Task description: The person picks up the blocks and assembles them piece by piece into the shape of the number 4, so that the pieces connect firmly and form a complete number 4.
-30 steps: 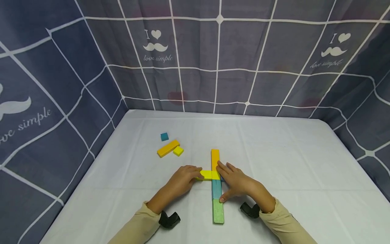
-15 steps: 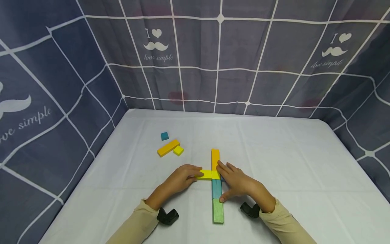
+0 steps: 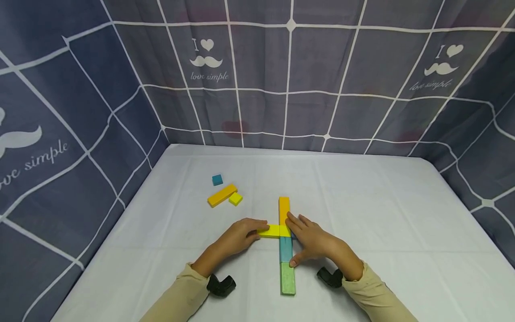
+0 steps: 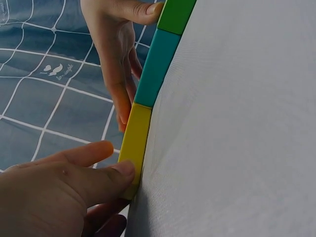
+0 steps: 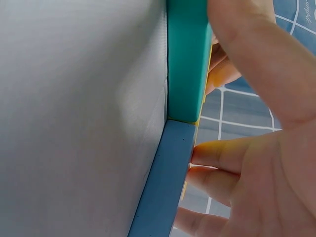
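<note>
Flat coloured blocks form a cross on the white table. A column runs from the orange block (image 3: 284,208) through a yellow patch to the teal block (image 3: 286,249) and the green block (image 3: 287,278). A yellow block (image 3: 270,230) makes the left arm, its outer end pinched by my left hand (image 3: 237,236), thumb on the near side. On the right, a blue block (image 5: 163,177) lies mostly under my right hand (image 3: 313,241). That hand is spread, fingertips at the orange and yellow pieces, thumb at the joint between teal and green.
Behind my left hand lie a loose orange block (image 3: 222,195), a small yellow block (image 3: 235,199) and a small blue cube (image 3: 217,180). A dark grid-patterned curtain (image 3: 257,80) surrounds the white table (image 3: 382,201). Black devices (image 3: 221,286) sit at both wrists.
My left wrist has shifted slightly left, and the left fingers have moved a little on the yellow block. The right hand and the blocks stay in place.
</note>
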`<state>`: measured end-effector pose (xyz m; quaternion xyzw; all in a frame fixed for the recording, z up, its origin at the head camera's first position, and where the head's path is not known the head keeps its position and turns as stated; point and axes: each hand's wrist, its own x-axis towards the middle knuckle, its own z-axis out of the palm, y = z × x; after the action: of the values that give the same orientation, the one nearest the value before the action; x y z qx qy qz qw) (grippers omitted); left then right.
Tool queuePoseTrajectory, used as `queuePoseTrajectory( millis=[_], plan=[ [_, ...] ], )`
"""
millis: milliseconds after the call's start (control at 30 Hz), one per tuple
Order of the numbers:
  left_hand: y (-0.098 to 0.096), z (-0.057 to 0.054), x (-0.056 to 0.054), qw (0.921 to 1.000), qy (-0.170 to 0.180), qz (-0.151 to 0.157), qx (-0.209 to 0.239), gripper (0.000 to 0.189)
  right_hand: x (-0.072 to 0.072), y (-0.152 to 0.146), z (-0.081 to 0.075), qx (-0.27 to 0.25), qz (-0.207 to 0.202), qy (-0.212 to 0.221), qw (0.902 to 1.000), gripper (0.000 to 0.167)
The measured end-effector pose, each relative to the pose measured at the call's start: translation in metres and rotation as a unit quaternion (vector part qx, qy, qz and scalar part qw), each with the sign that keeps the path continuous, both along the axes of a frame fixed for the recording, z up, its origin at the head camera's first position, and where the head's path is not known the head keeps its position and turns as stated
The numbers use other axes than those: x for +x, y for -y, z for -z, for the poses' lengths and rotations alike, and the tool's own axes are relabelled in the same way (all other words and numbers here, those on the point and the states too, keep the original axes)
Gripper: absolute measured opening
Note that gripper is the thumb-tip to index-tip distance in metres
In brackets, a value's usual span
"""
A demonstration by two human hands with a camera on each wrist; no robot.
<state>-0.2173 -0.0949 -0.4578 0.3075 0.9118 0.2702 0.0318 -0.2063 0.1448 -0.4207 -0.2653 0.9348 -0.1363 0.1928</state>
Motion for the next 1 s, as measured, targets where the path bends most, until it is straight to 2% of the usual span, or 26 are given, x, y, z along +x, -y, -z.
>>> queuePoseTrajectory(
  millis=[433,733,867,933,1000],
  plan=[
    [0.0002,0.0017,-0.0003,0.9999,0.0,0.005,0.011,0.039,-0.0004,-0.0012,0.0002,-0.002,-0.006,-0.001,1.0,0.11],
    [0.0,0.0025,0.0002,0.9994,0.004,0.001,0.035,0.039,-0.0002,-0.0015,0.0014,-0.001,-0.005,-0.001,1.0,0.111],
    [0.0021,-0.0002,-0.0016,0.9983,-0.01,-0.022,0.052,0.038,-0.0004,-0.002,0.0015,0.0,-0.005,-0.003,1.0,0.111],
    [0.0049,-0.0018,-0.0042,0.9963,-0.032,-0.051,0.061,0.037,-0.0006,-0.0023,0.0016,0.001,-0.006,-0.003,1.0,0.111],
    [0.0092,-0.0039,-0.0074,0.9912,-0.059,-0.094,0.071,0.035,-0.0006,-0.0025,0.0016,0.0,-0.007,-0.002,1.0,0.11]
  ],
)
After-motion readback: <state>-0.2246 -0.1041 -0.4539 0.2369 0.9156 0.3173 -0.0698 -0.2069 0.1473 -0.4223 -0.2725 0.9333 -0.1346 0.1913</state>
